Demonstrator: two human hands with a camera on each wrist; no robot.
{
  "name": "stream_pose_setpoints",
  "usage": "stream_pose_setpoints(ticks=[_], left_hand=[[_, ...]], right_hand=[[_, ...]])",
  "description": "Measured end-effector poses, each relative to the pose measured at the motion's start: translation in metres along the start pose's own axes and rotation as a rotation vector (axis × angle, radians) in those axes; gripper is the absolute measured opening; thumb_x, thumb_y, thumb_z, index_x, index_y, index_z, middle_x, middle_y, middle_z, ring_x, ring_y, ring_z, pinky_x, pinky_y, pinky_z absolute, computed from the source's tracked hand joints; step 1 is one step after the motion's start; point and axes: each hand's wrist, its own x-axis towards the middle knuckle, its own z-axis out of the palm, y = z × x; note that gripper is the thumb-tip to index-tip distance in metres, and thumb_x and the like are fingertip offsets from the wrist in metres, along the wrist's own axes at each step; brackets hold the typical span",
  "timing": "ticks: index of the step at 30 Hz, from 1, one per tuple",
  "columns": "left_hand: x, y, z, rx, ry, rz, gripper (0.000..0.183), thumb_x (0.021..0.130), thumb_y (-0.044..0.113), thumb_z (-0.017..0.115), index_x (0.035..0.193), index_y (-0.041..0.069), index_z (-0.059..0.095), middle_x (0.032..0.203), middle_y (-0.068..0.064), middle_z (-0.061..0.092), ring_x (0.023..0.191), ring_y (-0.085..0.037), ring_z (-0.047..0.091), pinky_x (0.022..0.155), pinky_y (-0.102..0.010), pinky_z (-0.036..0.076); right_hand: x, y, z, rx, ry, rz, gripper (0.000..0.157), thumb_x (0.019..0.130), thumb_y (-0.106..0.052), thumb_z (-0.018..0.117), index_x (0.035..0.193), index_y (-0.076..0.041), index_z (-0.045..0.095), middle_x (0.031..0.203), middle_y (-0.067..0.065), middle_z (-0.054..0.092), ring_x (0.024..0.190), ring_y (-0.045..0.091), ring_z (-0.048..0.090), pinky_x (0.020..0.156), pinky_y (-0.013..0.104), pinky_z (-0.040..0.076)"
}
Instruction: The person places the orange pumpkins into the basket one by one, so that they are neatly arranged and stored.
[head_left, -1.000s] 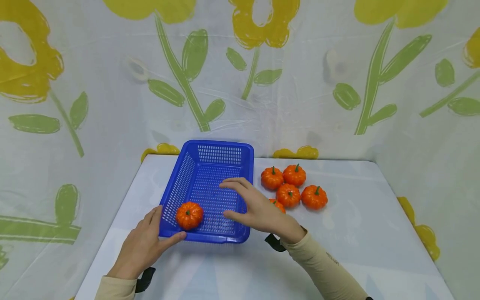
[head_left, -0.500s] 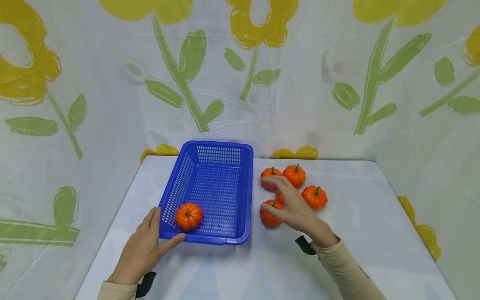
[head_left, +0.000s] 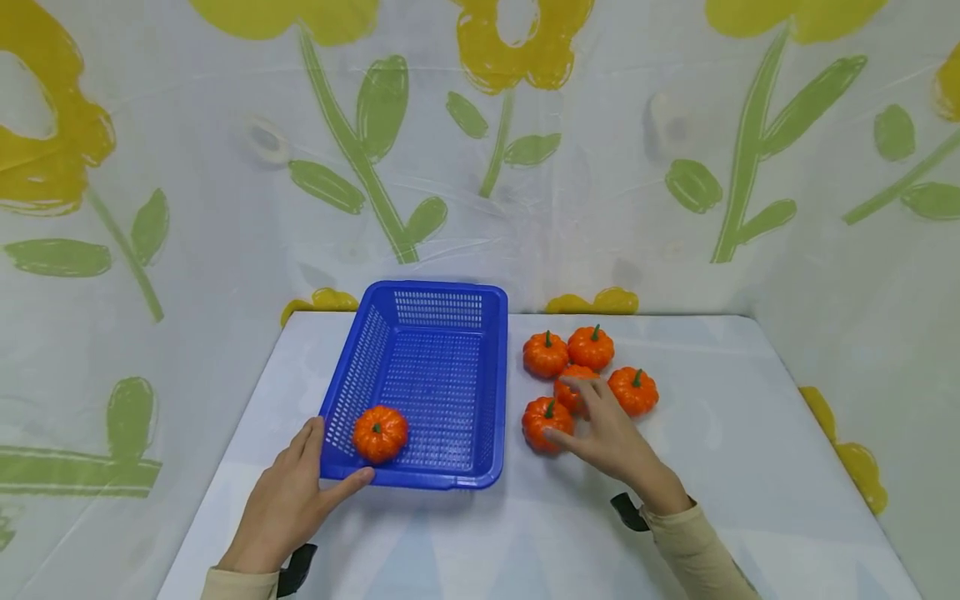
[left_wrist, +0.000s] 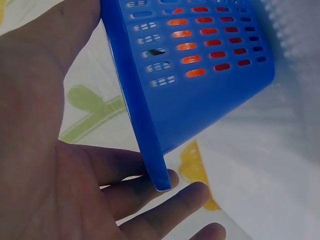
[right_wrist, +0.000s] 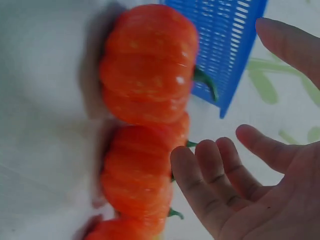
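Note:
My left hand (head_left: pixel 281 496) rests at the near left corner of a blue plastic basket (head_left: pixel 491 400), thumb along the front rim and fingers by the left side. In the left wrist view the fingers (left_wrist: pixel 165 210) look extended against the rim. One small orange pumpkin (head_left: pixel 380 434) sits inside the basket. Above the table, my right hand (head_left: pixel 611 442) hovers with spread fingers, holding nothing. Right by its thumb is a pumpkin (head_left: pixel 545 423) with a green stem. The fingertips partly hide another pumpkin (head_left: pixel 573 385) behind it.
More pumpkins stand beyond the right hand: one back left (head_left: pixel 545 354), a neighbour at the back (head_left: pixel 591 347) and one on the right (head_left: pixel 633 392). The pale table (head_left: pixel 720 467) ends at a flower-printed curtain (head_left: pixel 600 167) behind and at both sides.
My right hand has moved right, from over the basket to above the pumpkins, then slightly farther right and lower. The left hand stays at the basket corner.

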Motion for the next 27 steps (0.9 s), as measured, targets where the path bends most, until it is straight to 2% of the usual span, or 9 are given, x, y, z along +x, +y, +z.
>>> stream_pose_setpoints(ticks=[3, 6, 8, 13, 21, 27], left_hand=[[0.0, 0.001, 0.0, 0.003, 0.004, -0.001, 0.129, 0.079, 0.087, 0.053, 0.154, -0.013, 0.023, 0.154, -0.04, 0.028, 0.132, -0.059, 0.039, 0.103, -0.071, 0.037], [-0.001, 0.002, 0.001, 0.002, 0.006, -0.003, 0.128, 0.079, 0.087, 0.054, 0.154, -0.013, 0.023, 0.154, -0.039, 0.028, 0.132, -0.058, 0.039, 0.103, -0.071, 0.037], [-0.001, 0.001, 0.002, 0.001, 0.011, -0.003, 0.128, 0.079, 0.087, 0.053, 0.154, -0.013, 0.023, 0.154, -0.039, 0.028, 0.133, -0.058, 0.04, 0.103, -0.07, 0.037], [-0.001, 0.001, 0.002, -0.002, 0.026, 0.006, 0.127, 0.08, 0.087, 0.052, 0.155, -0.012, 0.023, 0.154, -0.038, 0.029, 0.132, -0.057, 0.041, 0.104, -0.069, 0.038], [0.0, 0.0, 0.003, -0.013, 0.008, -0.012, 0.129, 0.079, 0.088, 0.052, 0.155, -0.011, 0.022, 0.155, -0.038, 0.028, 0.134, -0.058, 0.039, 0.104, -0.07, 0.037], [0.001, 0.001, 0.003, -0.012, 0.005, -0.019, 0.129, 0.078, 0.088, 0.052, 0.155, -0.011, 0.022, 0.155, -0.038, 0.028, 0.133, -0.058, 0.039, 0.103, -0.071, 0.037]], right_hand=[[-0.002, 0.005, 0.006, -0.036, -0.014, 0.036, 0.08, 0.082, -0.047, 0.084, 0.145, -0.013, 0.05, 0.127, 0.014, 0.05, 0.103, 0.031, 0.055, 0.085, 0.046, 0.055], [-0.004, 0.008, 0.012, -0.1, -0.02, 0.057, 0.082, 0.08, -0.049, 0.085, 0.145, -0.013, 0.05, 0.124, 0.015, 0.05, 0.104, 0.03, 0.053, 0.087, 0.048, 0.055], [-0.005, 0.01, 0.015, -0.14, -0.014, 0.059, 0.083, 0.078, -0.05, 0.086, 0.144, -0.013, 0.051, 0.12, 0.016, 0.05, 0.103, 0.03, 0.052, 0.085, 0.048, 0.055], [-0.004, 0.01, 0.02, -0.199, 0.0, 0.042, 0.082, 0.076, -0.048, 0.088, 0.141, -0.012, 0.054, 0.109, 0.015, 0.048, 0.093, 0.028, 0.05, 0.074, 0.038, 0.05], [-0.002, 0.008, 0.028, -0.205, -0.027, 0.088, 0.08, 0.078, -0.043, 0.088, 0.142, -0.01, 0.054, 0.116, 0.016, 0.044, 0.103, 0.031, 0.053, 0.088, 0.046, 0.056], [-0.006, 0.008, 0.032, -0.186, 0.02, 0.033, 0.078, 0.076, -0.036, 0.09, 0.14, -0.008, 0.055, 0.124, 0.018, 0.048, 0.113, 0.035, 0.052, 0.096, 0.052, 0.054]])
